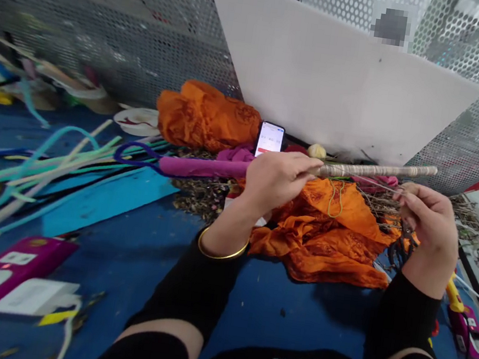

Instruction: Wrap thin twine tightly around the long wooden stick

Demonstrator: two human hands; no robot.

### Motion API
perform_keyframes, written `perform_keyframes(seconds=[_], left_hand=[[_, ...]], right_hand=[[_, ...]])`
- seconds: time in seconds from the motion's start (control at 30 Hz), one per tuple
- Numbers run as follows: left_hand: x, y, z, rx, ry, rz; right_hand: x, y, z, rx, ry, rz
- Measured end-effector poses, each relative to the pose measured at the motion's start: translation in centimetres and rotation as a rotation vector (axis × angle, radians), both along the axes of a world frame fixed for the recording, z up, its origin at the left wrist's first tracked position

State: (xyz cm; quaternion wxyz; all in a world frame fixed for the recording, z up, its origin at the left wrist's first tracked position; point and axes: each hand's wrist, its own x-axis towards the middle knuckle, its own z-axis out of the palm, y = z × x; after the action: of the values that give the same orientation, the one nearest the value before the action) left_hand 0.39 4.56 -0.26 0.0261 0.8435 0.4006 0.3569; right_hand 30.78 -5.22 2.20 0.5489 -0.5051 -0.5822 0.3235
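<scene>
My left hand (271, 179), a gold bangle on its wrist, is closed around the middle of a long rod. To the left, the rod shows a purple covering (203, 168) that ends in a dark blue cord loop (129, 155). On the right side it is a slim stick (378, 172) wound with beige and brown bands. My right hand (432, 221) pinches a thin pale thread (375, 184) that runs back toward the stick near my left hand. Below lies crumpled orange cloth (323, 245) with a yellow-green string loop (335, 202) on it. Dark-handled scissors (402, 247) appear partly behind my right wrist.
A lit phone (271, 138) leans beside an orange cloth bundle (206, 118), before a white board (325, 78). Dried plant bits (196, 200) are scattered around. Coloured strips (68, 161) and a purple power strip (16, 273) lie left; another power strip (471, 334) lies right.
</scene>
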Motion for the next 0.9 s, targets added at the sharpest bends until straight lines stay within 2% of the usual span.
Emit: perform_keyframes(seconds=[0.07,0.13,0.3,0.37,0.47,0.6,0.73,0.9], left_hand=[[-1.3,0.5,0.4,-0.029,-0.032,0.004],[-2.4,0.9,0.5,-0.062,-0.046,-0.019],[-3.7,1.2,0.9,-0.168,-0.003,-0.111],[-3.8,1.1,1.1,-0.226,-0.010,-0.196],[-3.8,1.1,1.3,-0.287,-0.057,-0.251],[-4.3,1.3,1.2,-0.368,-0.127,-0.263],[-5.1,1.3,1.4,-0.462,-0.364,-0.259],[-4.8,1.0,1.7,-0.370,-0.601,-0.151]], right_hand=[[2.2,-0.5,0.2,-0.059,-0.066,-0.044],[4.0,-0.5,-0.1,-0.043,-0.113,-0.146],[5.6,2.0,-1.5,0.247,0.047,-0.488],[5.6,3.2,-2.0,0.271,0.128,-0.545],[5.6,4.6,-2.8,0.175,0.226,-0.526],[6.2,5.7,-3.9,0.009,0.311,-0.362],[6.3,6.4,-4.6,-0.042,0.331,-0.298],[4.9,5.8,-4.1,-0.053,0.234,-0.302]])
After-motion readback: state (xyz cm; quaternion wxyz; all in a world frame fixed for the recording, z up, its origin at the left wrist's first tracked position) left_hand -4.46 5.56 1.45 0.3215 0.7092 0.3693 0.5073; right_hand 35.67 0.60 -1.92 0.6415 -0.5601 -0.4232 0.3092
